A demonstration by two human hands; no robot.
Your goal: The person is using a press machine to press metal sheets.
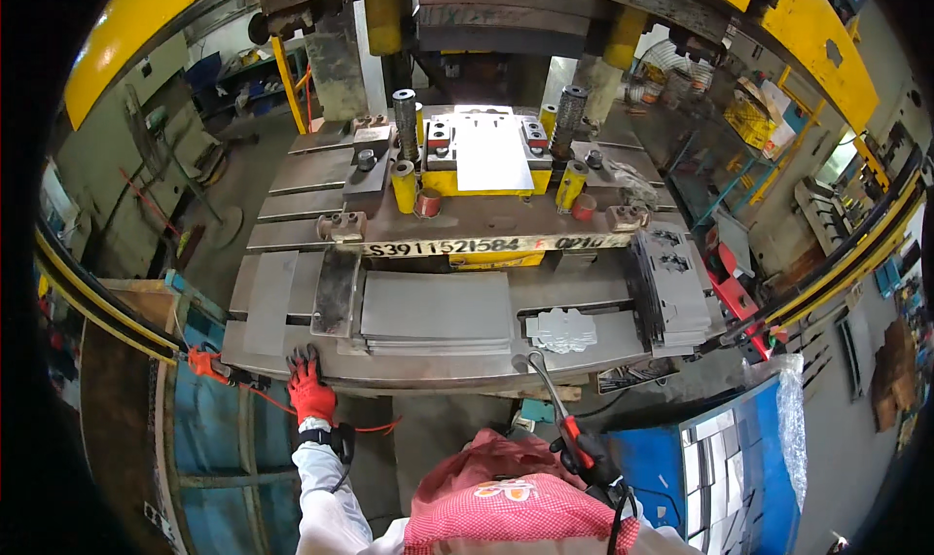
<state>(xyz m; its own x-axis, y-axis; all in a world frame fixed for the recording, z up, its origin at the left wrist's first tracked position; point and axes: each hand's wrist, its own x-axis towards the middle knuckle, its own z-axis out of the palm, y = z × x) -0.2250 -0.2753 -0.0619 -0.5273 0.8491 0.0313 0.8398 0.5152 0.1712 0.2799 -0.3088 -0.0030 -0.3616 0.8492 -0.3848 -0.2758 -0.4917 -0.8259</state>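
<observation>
My left hand [310, 388], in a red glove with dark fingertips, lies at the front edge of the press bed [448, 368], fingers apart and holding nothing. Just beyond its fingers is a single flat metal strip [268, 302]. Closed around red handles, my dark-gloved right hand [593, 461] holds long metal tongs [555, 392], whose curved jaws reach up to the bed's front edge. Near those jaws lies a cut-out metal part [561, 330] with notched edges. A stack of grey metal sheets [436, 307] sits between my hands, farther in on the bed.
Farther back, a bright sheet [491, 156] covers the lower die, between dark guide posts [405, 125] and yellow blocks [572, 185]. Piled stamped parts [676, 297] stand at the right. A blue bin [652, 467] with metal pieces is at lower right; an orange-handled tool [206, 363] is at left.
</observation>
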